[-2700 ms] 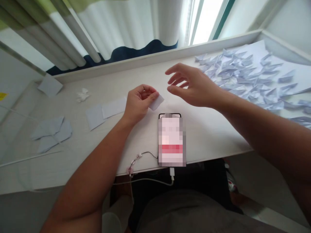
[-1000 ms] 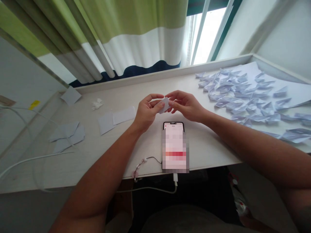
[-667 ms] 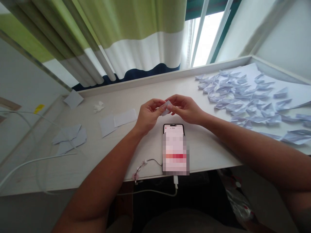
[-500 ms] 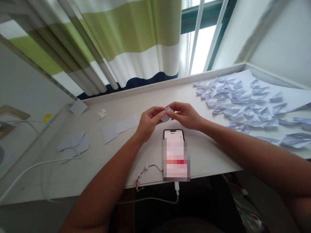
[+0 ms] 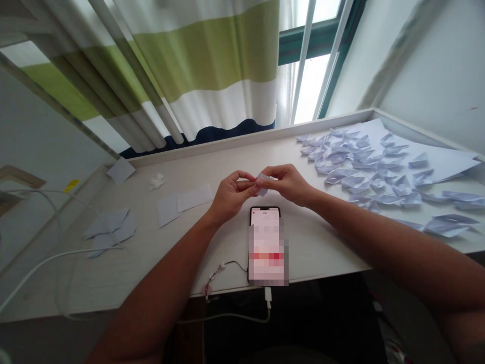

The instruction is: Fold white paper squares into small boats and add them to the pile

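A small slip of white paper [image 5: 262, 183] is pinched between both of my hands above the light wooden desk [image 5: 326, 242]. My left hand [image 5: 230, 194] grips its left side with thumb and forefinger. My right hand [image 5: 286, 183] holds the right side, fingers curled round it. The paper looks partly folded. Just below my hands a phone [image 5: 267, 245] lies on the desk with its screen lit.
Several folded paper boats [image 5: 364, 167] cover the desk's right side, on a large white sheet [image 5: 447, 162]. Flat paper slips [image 5: 182, 202] and more pieces [image 5: 108, 227] lie at the left, with a crumpled scrap [image 5: 156, 180]. A white cable [image 5: 49, 260] crosses the left edge. Curtains hang behind.
My right hand came in from the air and took hold of the slip that my left hand was holding alone. Both hands now work the paper together; the view has tilted upward.
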Available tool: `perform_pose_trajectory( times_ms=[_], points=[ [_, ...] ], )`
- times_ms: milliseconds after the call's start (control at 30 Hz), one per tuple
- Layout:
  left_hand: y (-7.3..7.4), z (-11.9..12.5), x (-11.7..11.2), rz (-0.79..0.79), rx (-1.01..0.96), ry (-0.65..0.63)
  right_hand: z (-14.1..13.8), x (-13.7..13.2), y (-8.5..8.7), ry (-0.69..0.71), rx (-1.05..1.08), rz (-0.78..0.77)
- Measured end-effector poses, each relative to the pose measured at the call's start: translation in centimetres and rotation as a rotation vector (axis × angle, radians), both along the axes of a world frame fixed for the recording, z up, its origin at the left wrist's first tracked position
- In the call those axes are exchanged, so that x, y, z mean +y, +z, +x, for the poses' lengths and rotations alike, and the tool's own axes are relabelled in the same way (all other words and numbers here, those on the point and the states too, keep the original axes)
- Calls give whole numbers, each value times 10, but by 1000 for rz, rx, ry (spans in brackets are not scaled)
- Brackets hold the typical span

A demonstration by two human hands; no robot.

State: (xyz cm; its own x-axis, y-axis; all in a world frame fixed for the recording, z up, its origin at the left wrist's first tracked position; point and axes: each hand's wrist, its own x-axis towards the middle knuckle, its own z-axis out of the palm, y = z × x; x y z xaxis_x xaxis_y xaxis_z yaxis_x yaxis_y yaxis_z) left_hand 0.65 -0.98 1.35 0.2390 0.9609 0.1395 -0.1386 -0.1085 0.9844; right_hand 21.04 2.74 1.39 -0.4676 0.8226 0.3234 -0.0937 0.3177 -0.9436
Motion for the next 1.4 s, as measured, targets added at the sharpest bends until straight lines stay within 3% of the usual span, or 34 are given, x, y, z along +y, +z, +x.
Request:
perform_pose_trajectory(
  times_ms=[533, 767, 1000, 1133, 1267, 1400],
  points=[
    [-4, 1, 0, 11, 123, 19, -3, 2, -2, -60, 20, 50],
    [4, 0, -1, 25, 146, 140, -2, 2, -5, -69, -24, 58],
    [0, 2, 3, -43, 55, 187, -4, 3, -6, -91, -38, 142],
    [9, 2, -1, -97, 4, 148, -1, 3, -6, -175, -112, 312],
    [17, 0, -4, -210, -28, 61, 6, 6, -7, -290, -280, 705],
    [11, -3, -1, -214, -51, 63, 9, 9, -8, -284, -465, 991]
  ],
)
